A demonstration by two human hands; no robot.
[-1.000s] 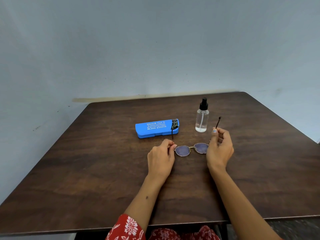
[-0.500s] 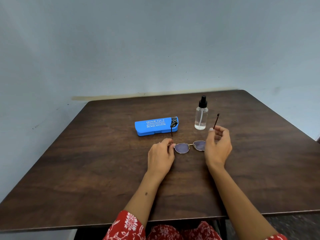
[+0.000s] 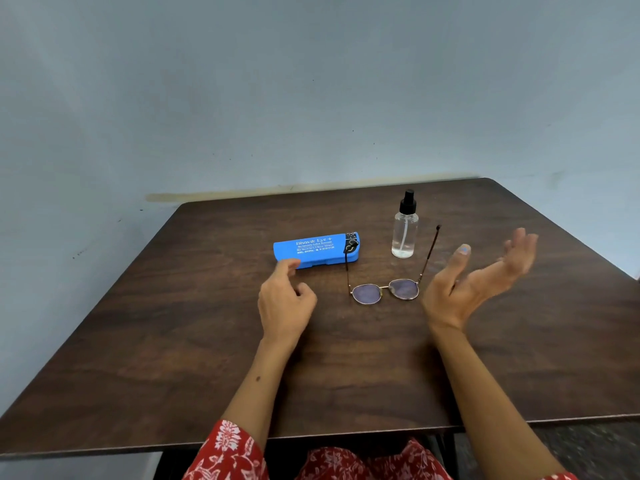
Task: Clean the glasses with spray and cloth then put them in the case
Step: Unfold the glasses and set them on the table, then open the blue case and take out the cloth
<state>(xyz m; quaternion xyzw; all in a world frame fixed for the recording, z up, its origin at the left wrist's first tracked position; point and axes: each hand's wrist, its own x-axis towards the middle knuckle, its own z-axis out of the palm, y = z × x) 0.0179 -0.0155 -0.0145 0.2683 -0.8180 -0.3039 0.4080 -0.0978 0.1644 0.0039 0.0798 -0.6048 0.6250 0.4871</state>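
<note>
Thin-framed glasses with tinted round lenses stand on the brown table, lenses toward me and both temples unfolded pointing away. A closed blue case with white lettering lies behind them to the left. A clear spray bottle with a black nozzle stands behind them to the right. My left hand hovers left of the glasses, fingers loosely curled, holding nothing, a fingertip near the case's front edge. My right hand is raised right of the glasses, palm up with fingers spread. No cloth is in view.
A pale blue wall rises just behind the table's far edge. My red floral clothing shows at the near edge.
Both hands have let go of the glasses' temples. The left hand moved left toward the case, and the right hand moved right and opened. The glasses now rest alone on the table.
</note>
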